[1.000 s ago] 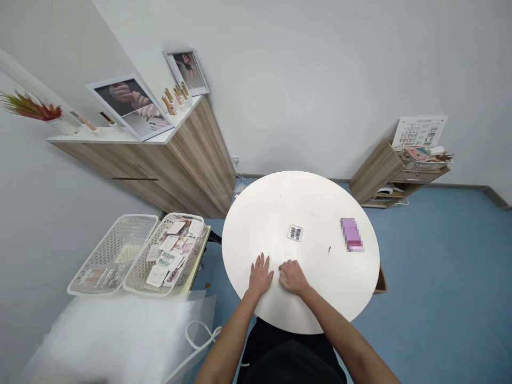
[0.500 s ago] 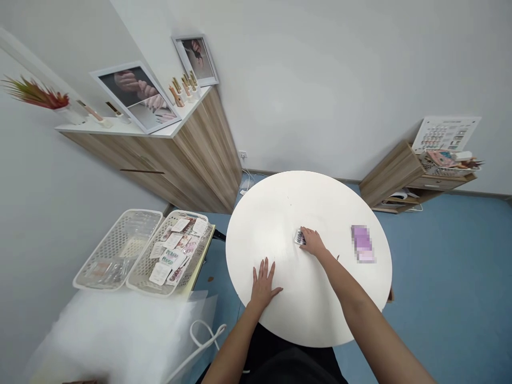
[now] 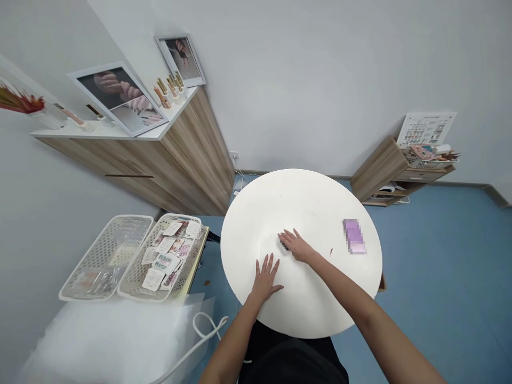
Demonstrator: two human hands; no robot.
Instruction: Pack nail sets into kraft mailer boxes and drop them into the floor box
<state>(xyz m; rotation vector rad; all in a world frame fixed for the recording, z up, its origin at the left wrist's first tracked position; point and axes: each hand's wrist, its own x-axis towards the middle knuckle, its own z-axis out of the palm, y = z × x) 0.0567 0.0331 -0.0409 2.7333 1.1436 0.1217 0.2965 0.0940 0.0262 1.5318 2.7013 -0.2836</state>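
Note:
On the round white table (image 3: 256,213), my right hand (image 3: 298,247) lies over a small flat pack of dark nail-like pieces (image 3: 283,245), probably false nails. Its fingers stretch over the pack and its thumb is hidden underneath, so the grip shows only in part. A dark edge of the pack shows below the fingertips. My left hand (image 3: 264,280) rests flat near the front left of the tabletop, fingers spread, holding nothing. A blurred-out purple object (image 3: 354,236) lies at the right of the table, apart from both hands.
Left of the table stand two white perforated baskets, one (image 3: 125,287) with printed cards, the other (image 3: 66,285) with clear packets. A wooden cabinet (image 3: 200,154) bears picture frames and small bottles. A low shelf unit (image 3: 374,168) stands at back right. A white cable (image 3: 200,341) loops beside my left arm.
My right hand has slid left and slightly toward me, and the pack has shifted with it. My left hand stays flat on the table. The whole view has turned slightly right.

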